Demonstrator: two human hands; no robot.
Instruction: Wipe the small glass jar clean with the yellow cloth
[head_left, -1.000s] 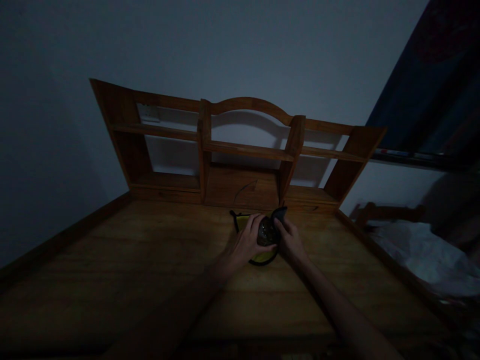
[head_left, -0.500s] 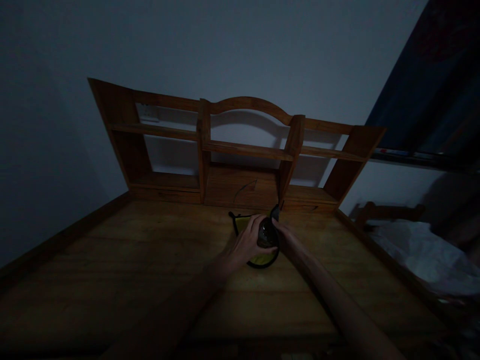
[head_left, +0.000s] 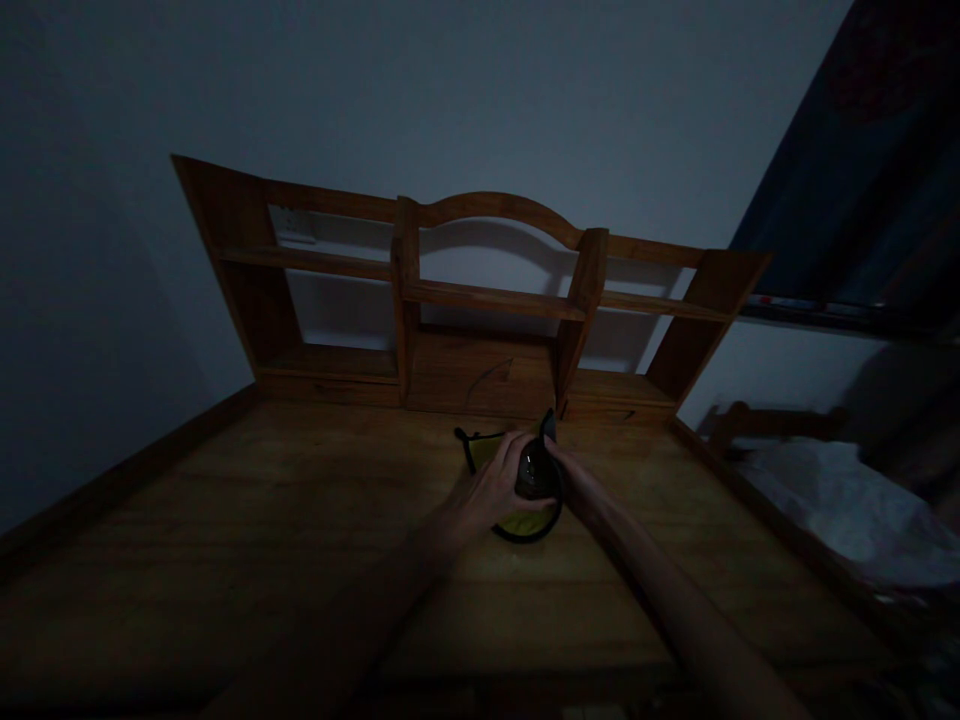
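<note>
In the head view, a dark, shiny, rounded object (head_left: pixel 535 470), perhaps a glass cup or jar, sits over a yellow-green cloth (head_left: pixel 521 524) with black edging. My left hand (head_left: pixel 499 483) is wrapped around its left side, thumb at the near edge and fingers over the far side. My right hand (head_left: pixel 571 475) pinches the lifted right part of the cloth, which stands up grey and black beside the dark object. The cloth's far left corner, with a small black loop, lies on the desk. Dim light hides the object's exact kind.
The wooden desk top (head_left: pixel 262 520) spreads out on both sides. At its back stands a wooden shelf unit (head_left: pixel 491 300) with several compartments. To the right are a chair back (head_left: pixel 780 422), a crumpled white bag or cloth (head_left: pixel 840 500) and a dark curtain (head_left: pixel 847 200).
Both hands stay on the same things. The cloth's near edge and the dark object sit very slightly lower in view; the hands have barely shifted.
</note>
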